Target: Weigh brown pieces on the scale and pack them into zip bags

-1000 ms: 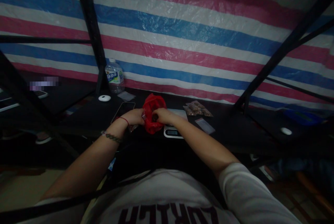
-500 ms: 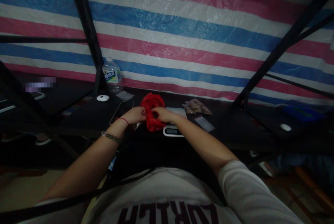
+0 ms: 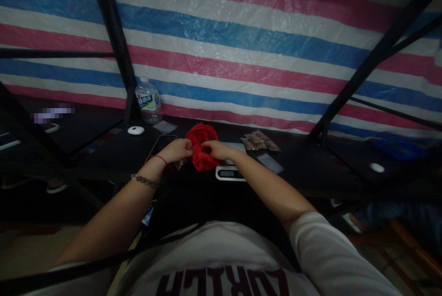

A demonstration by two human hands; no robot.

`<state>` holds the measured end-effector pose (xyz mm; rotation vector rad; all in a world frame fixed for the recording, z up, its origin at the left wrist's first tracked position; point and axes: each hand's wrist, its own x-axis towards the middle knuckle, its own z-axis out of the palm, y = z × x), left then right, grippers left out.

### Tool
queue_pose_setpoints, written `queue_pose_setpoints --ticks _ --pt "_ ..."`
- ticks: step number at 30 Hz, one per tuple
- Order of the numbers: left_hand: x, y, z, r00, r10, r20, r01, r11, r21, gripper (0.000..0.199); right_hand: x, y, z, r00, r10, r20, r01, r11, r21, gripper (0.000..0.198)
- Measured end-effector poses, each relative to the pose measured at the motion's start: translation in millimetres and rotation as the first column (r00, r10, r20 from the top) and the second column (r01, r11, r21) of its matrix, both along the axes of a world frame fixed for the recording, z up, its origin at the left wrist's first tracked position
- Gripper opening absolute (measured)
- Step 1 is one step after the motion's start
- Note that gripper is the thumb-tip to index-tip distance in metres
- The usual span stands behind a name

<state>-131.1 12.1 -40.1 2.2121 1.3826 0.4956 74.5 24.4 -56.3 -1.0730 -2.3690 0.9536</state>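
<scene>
A crumpled red plastic bag (image 3: 202,160) stands between my hands on the black table. My left hand (image 3: 180,149) is closed on the bag's left edge. On its other side, my right hand (image 3: 214,149) grips the rim, its fingertips partly hidden in the red folds. What the bag contains does not show. Beneath my right wrist is a digital scale (image 3: 230,174), its display facing me and its plate partly covered. Part of a clear packet (image 3: 180,164) shows under my left hand, and a phone (image 3: 161,142) lies just behind that wrist.
Several filled small bags (image 3: 258,140) are heaped right of the scale, near a flat clear bag (image 3: 270,163). A plastic bottle (image 3: 148,100) and another flat bag (image 3: 165,126) stand and lie at the back left. Round white objects (image 3: 136,130) rest on both sides. Black metal posts (image 3: 120,47) frame the table.
My left hand and forearm have shifted slightly left and down. The red bag's folds have changed a little between my hands. Everything else stays in place.
</scene>
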Motion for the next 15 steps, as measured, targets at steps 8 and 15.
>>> queue_pose_setpoints --ticks 8,15 --pt "-15 -2 0.0 0.991 -0.125 0.038 0.13 0.975 -0.181 0.025 12 5 5 0.989 -0.075 -0.125 0.069 0.996 -0.048 0.039" --pt "-25 -8 15.0 0.995 -0.084 0.056 0.093 0.981 -0.172 0.028 16 -3 11 0.982 -0.084 -0.172 0.076 0.996 -0.052 0.039"
